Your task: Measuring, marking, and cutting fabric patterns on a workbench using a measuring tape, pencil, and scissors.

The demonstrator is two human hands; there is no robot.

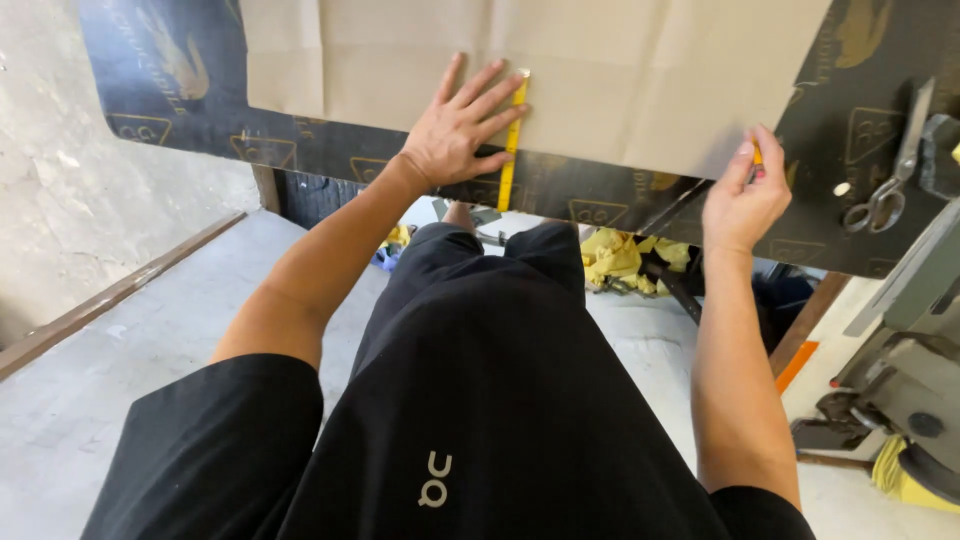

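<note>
Clearly the work centres on one sheet of brown paper (620,70) spread over a dark table (850,215) at twelve o'clock from the person. The left hand (462,130) lies flat with fingers spread, pinning one yellow measuring tape (513,140) that runs across the paper's near edge. At about two o'clock the right hand (742,195) is pinched shut on one small orange pencil (757,155), its tip at that same edge. No drawn line or cut shows on the paper, so the measuring seems early, with marking undone. One pair of scissors (890,175) rests at three o'clock, untouched; yellow cloth (625,258) lies below on the floor.
</note>
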